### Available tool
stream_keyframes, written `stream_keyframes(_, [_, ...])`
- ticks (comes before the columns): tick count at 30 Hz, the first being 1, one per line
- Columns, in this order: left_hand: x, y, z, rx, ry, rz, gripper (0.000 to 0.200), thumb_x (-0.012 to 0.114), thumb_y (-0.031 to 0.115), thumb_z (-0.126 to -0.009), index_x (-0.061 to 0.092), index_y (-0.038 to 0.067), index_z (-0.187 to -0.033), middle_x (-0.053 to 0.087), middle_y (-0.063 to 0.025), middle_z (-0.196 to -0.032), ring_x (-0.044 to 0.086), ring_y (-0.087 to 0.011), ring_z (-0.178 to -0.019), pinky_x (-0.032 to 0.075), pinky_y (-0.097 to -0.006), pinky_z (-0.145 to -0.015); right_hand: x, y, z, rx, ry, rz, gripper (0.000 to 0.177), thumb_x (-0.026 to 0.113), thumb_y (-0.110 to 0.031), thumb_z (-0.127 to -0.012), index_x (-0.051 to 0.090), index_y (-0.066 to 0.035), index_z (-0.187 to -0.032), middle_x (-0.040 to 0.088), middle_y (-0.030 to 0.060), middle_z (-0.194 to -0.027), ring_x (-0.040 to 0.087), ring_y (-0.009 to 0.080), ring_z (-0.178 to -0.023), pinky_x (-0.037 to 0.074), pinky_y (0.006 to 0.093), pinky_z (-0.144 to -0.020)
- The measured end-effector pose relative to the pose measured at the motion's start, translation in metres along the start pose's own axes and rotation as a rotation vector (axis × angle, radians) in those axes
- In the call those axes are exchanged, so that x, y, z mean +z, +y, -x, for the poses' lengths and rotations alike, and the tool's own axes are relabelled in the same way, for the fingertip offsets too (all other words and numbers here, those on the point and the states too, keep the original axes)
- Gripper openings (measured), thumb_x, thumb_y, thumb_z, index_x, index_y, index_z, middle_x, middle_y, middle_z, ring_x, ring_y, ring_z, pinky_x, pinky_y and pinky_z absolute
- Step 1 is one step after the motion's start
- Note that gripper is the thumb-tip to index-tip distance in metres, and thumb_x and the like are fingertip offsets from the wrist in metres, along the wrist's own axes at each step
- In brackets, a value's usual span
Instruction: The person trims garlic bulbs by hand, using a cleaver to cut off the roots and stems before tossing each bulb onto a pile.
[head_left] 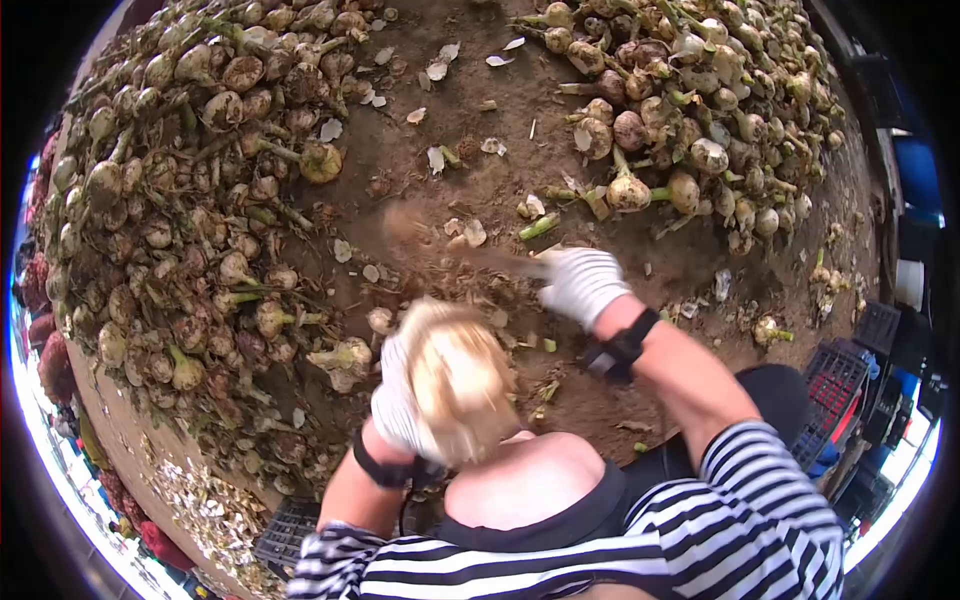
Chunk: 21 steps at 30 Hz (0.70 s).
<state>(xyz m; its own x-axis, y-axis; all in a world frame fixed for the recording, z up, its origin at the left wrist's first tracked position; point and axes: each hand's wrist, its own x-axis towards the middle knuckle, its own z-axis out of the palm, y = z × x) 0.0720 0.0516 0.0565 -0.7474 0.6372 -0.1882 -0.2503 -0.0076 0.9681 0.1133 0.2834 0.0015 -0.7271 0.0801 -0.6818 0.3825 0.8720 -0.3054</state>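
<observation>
My right hand (585,285), in a white striped glove, is closed around a knife. Its long brownish blade (490,258) points left, smeared by motion. Just past the blade tip is a blurred brown round shape (406,222), like a bulb in motion. My left hand (393,400), also gloved, is low at the left, its fingers mostly hidden behind a blurred head (465,385) in front of the camera. Near it lie a single garlic bulb (342,362) and a smaller one (380,320). A cut green stem (540,227) rests on the soil above my right hand.
A large heap of garlic bulbs (200,200) fills the left side, another heap (690,110) the upper right. White peels (437,71) and trimmings are scattered on the brown ground (450,120) between them. Plastic crates (832,385) stand at the right, and a dark crate (285,530) at lower left.
</observation>
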Motion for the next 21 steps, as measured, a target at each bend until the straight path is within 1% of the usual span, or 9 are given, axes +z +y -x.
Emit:
stream_keyframes(1, [0.000, 0.010, 0.000, 0.265, -0.041, -0.327, 0.039, 0.063, 0.026, -0.080, 0.051, 0.003, -0.108, 0.060, -0.0077, -0.096, 0.059, -0.0182, -0.086, 0.049, -0.0334, -0.080, 0.017, 0.020, -0.002, 0.113, 0.050, 0.060, 0.028, 0.058, -0.021, -0.070, 0.068, -0.013, -0.095, 0.066, 0.0177, -0.088, 0.064, 0.0311, -0.082, 0.052, 0.0386, -0.074])
stream_keyframes(2, [-0.002, 0.002, -0.001, -0.033, 0.134, 0.283, 0.048, 0.063, 0.026, -0.078, 0.047, 0.003, -0.116, 0.059, -0.0070, -0.098, 0.058, -0.0173, -0.090, 0.049, -0.0324, -0.082, 0.012, 0.023, 0.007, 0.088, 0.105, 0.085, 0.029, 0.057, -0.021, -0.072, 0.067, -0.013, -0.098, 0.066, 0.0163, -0.087, 0.064, 0.0308, -0.081, 0.051, 0.0395, -0.072])
stream_keyframes(3, [-0.033, -0.022, -0.010, -0.012, 0.055, -0.249, 0.062, 0.070, 0.022, -0.072, 0.042, 0.004, -0.124, 0.056, -0.0051, -0.108, 0.056, -0.0163, -0.099, 0.048, -0.0312, -0.086, 0.006, 0.017, 0.016, 0.083, 0.169, 0.035, 0.029, 0.055, -0.020, -0.073, 0.065, -0.012, -0.099, 0.066, 0.0156, -0.085, 0.064, 0.0311, -0.078, 0.050, 0.0407, -0.070])
stream_keyframes(6, [-0.049, -0.027, -0.029, 0.075, 0.154, -0.131, 0.090, 0.090, 0.019, -0.053, 0.041, 0.006, -0.127, 0.056, -0.0059, -0.113, 0.055, -0.0159, -0.104, 0.048, -0.0317, -0.091, 0.000, 0.020, 0.017, -0.041, 0.393, -0.049, 0.025, 0.059, -0.016, -0.069, 0.065, -0.009, -0.092, 0.063, 0.0168, -0.075, 0.061, 0.0324, -0.066, 0.049, 0.0394, -0.062])
stream_keyframes(10, [-0.044, -0.035, -0.034, 0.071, 0.188, -0.048, 0.102, 0.091, 0.026, -0.047, 0.038, 0.006, -0.132, 0.050, -0.0082, -0.120, 0.054, -0.0203, -0.107, 0.047, -0.0341, -0.093, 0.001, 0.006, 0.025, -0.121, 0.296, -0.382, 0.028, 0.056, -0.019, -0.070, 0.065, -0.008, -0.094, 0.064, 0.0169, -0.078, 0.061, 0.0351, -0.074, 0.050, 0.0387, -0.066])
stream_keyframes(11, [-0.042, -0.036, -0.032, 0.064, 0.141, 0.177, 0.093, 0.089, 0.023, -0.054, 0.038, 0.008, -0.131, 0.051, -0.0080, -0.118, 0.055, -0.0212, -0.106, 0.050, -0.0344, -0.090, 0.002, 0.003, 0.025, -0.158, 0.194, -0.395, 0.032, 0.058, -0.019, -0.066, 0.065, -0.006, -0.095, 0.064, 0.0180, -0.076, 0.061, 0.0357, -0.072, 0.051, 0.0374, -0.066])
stream_keyframes(14, [-0.047, -0.042, -0.021, -0.502, 0.166, 0.567, 0.068, 0.080, 0.015, -0.069, 0.043, 0.010, -0.126, 0.055, -0.0086, -0.113, 0.055, -0.0238, -0.105, 0.054, -0.0393, -0.080, 0.000, -0.004, 0.030, -0.120, 0.079, -0.411, 0.037, 0.059, -0.021, -0.064, 0.065, -0.005, -0.097, 0.064, 0.0188, -0.076, 0.062, 0.0345, -0.076, 0.051, 0.0376, -0.068])
stream_keyframes(17, [-0.021, -0.038, -0.018, -0.246, -0.050, 0.932, 0.059, 0.073, 0.039, -0.073, 0.049, 0.010, -0.119, 0.055, -0.0127, -0.116, 0.057, -0.0295, -0.105, 0.052, -0.0445, -0.084, -0.010, -0.007, 0.031, -0.133, 0.096, -0.328, 0.037, 0.059, -0.021, -0.064, 0.065, -0.005, -0.096, 0.063, 0.0188, -0.076, 0.062, 0.0345, -0.075, 0.051, 0.0386, -0.068])
stream_keyframes(21, [-0.020, -0.028, -0.018, -0.475, -0.058, 0.831, 0.055, 0.068, 0.029, -0.074, 0.050, 0.003, -0.119, 0.056, -0.0156, -0.117, 0.056, -0.0290, -0.108, 0.046, -0.0422, -0.093, -0.022, -0.015, 0.036, -0.131, 0.024, -0.166, 0.035, 0.057, -0.021, -0.064, 0.066, -0.006, -0.095, 0.064, 0.0183, -0.076, 0.062, 0.0343, -0.077, 0.051, 0.0405, -0.068])
